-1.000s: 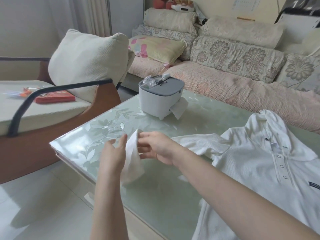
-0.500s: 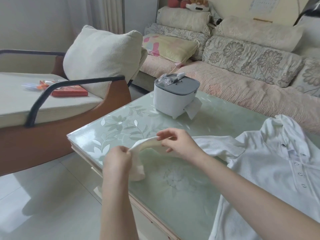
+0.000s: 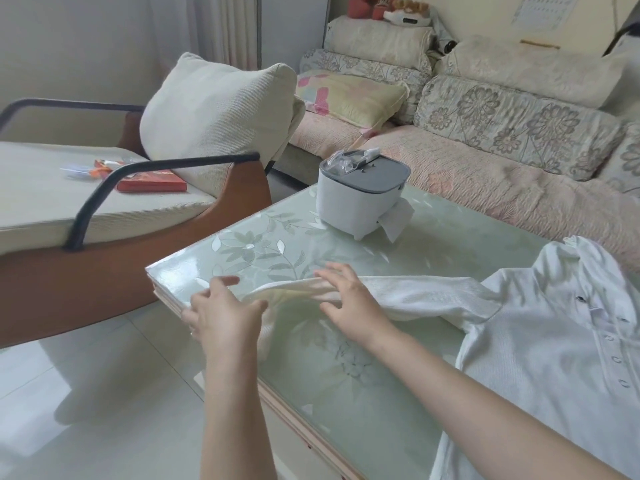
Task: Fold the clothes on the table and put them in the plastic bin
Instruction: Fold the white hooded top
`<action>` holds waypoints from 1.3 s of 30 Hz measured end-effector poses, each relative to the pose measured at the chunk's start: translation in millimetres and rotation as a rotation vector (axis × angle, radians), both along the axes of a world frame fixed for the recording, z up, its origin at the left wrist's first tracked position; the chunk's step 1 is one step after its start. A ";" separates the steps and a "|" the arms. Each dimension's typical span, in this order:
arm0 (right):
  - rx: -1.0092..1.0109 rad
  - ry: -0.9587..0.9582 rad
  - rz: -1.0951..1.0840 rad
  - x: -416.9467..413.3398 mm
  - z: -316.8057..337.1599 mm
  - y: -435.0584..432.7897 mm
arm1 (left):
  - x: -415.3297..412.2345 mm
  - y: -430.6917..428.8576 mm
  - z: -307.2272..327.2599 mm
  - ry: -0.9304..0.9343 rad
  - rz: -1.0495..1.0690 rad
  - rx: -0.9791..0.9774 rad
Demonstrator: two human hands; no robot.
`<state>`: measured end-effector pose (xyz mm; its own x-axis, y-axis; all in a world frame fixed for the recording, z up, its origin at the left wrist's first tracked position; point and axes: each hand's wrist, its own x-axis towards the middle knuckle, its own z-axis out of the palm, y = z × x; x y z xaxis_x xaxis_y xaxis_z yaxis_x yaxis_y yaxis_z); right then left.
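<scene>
White shirt lies flat, front up w/ button placket showing, on the right part of the glass table, collar toward the sofa. One sleeve is stretched out leftward across the tabletop to the near-left corner, where its end droops over the table edge. Right hand is released, fingers straight & spread, resting on top of the sleeve abt midway. Left hand is also released, fingers spread & a bit blurred, over the sleeve's end at the table edge; can't tell if it actually touches the cloth. Neither hand grasps anything. Farther back on the table, well apart from the shirt, stands a white box w/ a grey lid, clear plastic wrap on top & a tissue sticking out its side. Left of the table is an armchair w/ a dark rail, a big cream cushion propped on it & a red book on the seat. Floor is pale tile.
</scene>
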<state>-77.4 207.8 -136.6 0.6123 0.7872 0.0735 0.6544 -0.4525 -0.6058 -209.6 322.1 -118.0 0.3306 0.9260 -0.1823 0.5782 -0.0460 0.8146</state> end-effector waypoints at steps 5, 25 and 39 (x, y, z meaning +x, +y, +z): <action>0.054 -0.251 -0.039 -8.1 -8.6 -2.1 | -17.0 16.0 -17.6 0.083 -0.131 -0.202; -0.146 0.261 0.330 -9.7 -11.1 -16.0 | -1.7 8.9 0.2 -0.294 0.318 0.274; 0.007 0.085 -0.070 22.4 11.4 -64.4 | 44.5 -18.7 -36.2 0.529 -0.467 0.115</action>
<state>-55.0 143.4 -125.2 0.6699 0.7421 0.0241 0.5677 -0.4910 -0.6608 -165.1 303.4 -154.2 0.5915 0.7322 -0.3377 0.7935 -0.4540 0.4054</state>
